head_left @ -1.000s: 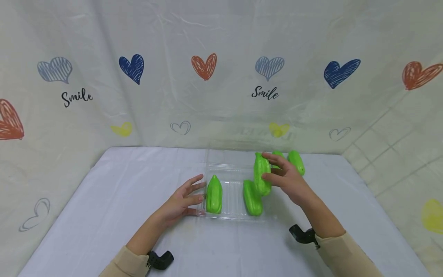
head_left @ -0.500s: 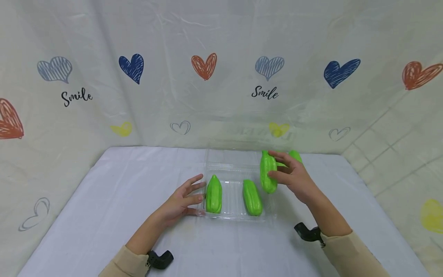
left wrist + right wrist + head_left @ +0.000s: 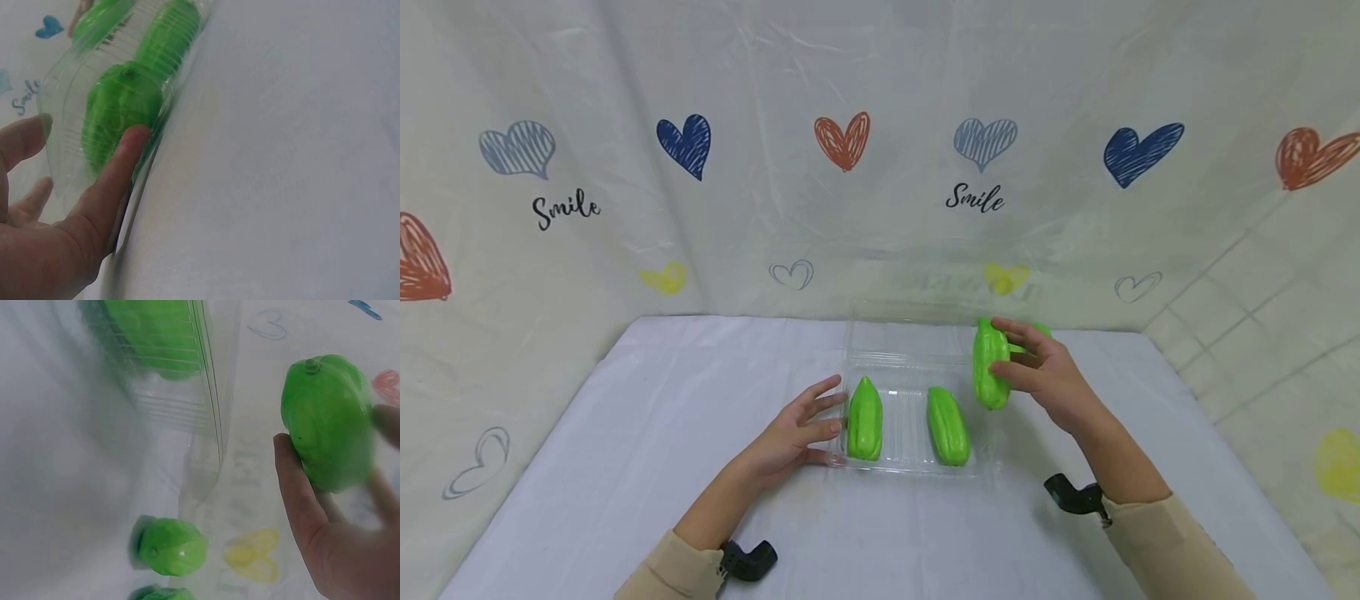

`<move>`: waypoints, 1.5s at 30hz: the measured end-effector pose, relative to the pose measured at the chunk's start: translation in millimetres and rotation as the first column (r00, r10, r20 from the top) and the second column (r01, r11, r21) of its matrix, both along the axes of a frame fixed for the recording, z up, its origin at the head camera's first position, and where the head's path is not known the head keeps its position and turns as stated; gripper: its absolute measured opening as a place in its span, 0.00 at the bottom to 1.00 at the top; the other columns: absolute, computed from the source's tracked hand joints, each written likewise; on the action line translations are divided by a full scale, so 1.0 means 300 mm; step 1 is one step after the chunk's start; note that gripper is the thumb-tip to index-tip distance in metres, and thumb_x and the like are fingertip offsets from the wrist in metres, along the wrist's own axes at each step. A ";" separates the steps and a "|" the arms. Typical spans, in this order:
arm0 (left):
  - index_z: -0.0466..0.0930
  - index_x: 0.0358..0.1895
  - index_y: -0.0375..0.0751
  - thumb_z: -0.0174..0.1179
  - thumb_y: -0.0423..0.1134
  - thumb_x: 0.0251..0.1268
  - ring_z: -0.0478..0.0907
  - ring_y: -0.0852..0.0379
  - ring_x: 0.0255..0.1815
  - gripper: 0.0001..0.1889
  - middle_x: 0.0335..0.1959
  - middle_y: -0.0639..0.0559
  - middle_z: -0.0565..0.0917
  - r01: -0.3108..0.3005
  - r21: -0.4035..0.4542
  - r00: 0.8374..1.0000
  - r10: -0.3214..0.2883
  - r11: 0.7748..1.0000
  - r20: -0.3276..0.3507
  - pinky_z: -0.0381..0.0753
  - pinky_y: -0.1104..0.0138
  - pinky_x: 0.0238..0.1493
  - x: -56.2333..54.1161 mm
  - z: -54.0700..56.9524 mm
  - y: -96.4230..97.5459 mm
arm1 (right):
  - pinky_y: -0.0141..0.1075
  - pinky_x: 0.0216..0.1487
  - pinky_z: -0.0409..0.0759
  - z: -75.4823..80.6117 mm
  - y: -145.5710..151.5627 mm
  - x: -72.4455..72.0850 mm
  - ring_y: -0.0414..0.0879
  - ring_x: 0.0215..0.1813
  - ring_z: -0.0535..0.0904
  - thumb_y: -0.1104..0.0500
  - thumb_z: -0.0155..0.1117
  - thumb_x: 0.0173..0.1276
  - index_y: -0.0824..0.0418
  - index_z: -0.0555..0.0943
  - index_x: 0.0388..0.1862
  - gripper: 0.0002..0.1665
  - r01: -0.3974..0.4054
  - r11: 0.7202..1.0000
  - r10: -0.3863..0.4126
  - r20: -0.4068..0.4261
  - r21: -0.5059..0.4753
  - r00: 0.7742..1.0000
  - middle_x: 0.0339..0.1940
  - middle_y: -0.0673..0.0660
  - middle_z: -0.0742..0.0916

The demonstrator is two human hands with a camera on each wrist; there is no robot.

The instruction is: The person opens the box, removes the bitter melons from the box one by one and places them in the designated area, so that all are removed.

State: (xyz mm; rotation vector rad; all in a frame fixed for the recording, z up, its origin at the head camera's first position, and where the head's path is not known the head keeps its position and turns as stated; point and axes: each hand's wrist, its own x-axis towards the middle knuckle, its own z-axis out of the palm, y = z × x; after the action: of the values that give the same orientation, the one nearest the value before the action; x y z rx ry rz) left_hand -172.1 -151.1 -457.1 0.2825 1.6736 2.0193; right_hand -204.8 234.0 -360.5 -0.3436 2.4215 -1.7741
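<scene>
My right hand [image 3: 1048,383] holds a green ribbed gourd-shaped vegetable [image 3: 987,371] upright between thumb and fingers, above the right edge of a clear plastic clamshell box [image 3: 902,425]. In the right wrist view that vegetable [image 3: 328,425] hangs apart from the box wall [image 3: 169,412]. Two similar green vegetables lie in the box, one at the left [image 3: 865,421], one towards the right [image 3: 949,427]. My left hand [image 3: 790,437] rests at the box's left side, its fingers spread. In the left wrist view its thumb [image 3: 119,169] lies straight along the box wall.
The open clear lid [image 3: 902,340] leans back behind the box. Two more green vegetables lie behind my right hand, partly hidden; the right wrist view shows one whole [image 3: 172,547] and part of the other [image 3: 165,594]. A white cloth [image 3: 700,400] covers the table, with a heart-printed sheet [image 3: 737,217] behind.
My right hand has carried the held vegetable rightward and slightly back, from over the box's right-hand vegetable to the box's right edge. My left hand and the box have stayed in place.
</scene>
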 end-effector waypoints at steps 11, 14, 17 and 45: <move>0.47 0.81 0.56 0.59 0.32 0.71 0.61 0.35 0.75 0.41 0.80 0.45 0.53 -0.004 0.006 1.000 0.004 1.000 0.003 0.84 0.48 0.50 -0.002 -0.005 0.000 | 0.35 0.48 0.85 0.009 0.026 0.004 0.41 0.60 0.77 0.59 0.66 0.70 0.52 0.64 0.77 0.38 0.026 1.000 -0.026 -0.003 -0.004 1.000 0.71 0.63 0.68; 0.47 0.81 0.56 0.60 0.33 0.71 0.62 0.36 0.75 0.41 0.80 0.45 0.53 -0.005 0.006 1.000 0.005 1.000 0.006 0.84 0.48 0.50 -0.001 -0.007 0.000 | 0.35 0.48 0.85 0.010 0.034 0.007 0.41 0.61 0.77 0.59 0.66 0.70 0.53 0.64 0.77 0.38 0.032 0.999 -0.032 -0.002 -0.004 0.999 0.72 0.63 0.67; 0.48 0.81 0.57 0.60 0.34 0.70 0.62 0.36 0.75 0.42 0.80 0.46 0.53 -0.004 0.007 1.000 0.004 1.000 0.006 0.84 0.47 0.51 -0.001 -0.008 0.000 | 0.35 0.48 0.85 0.011 0.043 0.010 0.39 0.60 0.77 0.59 0.66 0.70 0.53 0.64 0.77 0.38 0.037 0.999 -0.037 -0.003 -0.005 0.999 0.72 0.63 0.67; 0.47 0.81 0.57 0.58 0.33 0.72 0.61 0.36 0.75 0.40 0.80 0.46 0.53 -0.001 0.007 1.000 0.001 1.000 0.006 0.84 0.47 0.51 -0.002 -0.006 0.001 | 0.31 0.46 0.83 0.008 0.122 0.009 0.33 0.57 0.76 0.58 0.64 0.72 0.53 0.63 0.77 0.38 0.091 0.996 -0.091 -0.029 -0.003 0.995 0.72 0.64 0.65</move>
State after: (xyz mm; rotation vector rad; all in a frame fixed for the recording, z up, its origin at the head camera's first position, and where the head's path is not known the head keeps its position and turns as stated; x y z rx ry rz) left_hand -172.7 -150.7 -459.0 0.2773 1.6640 2.0251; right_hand -202.1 270.7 -358.2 -0.2649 2.4937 -1.8206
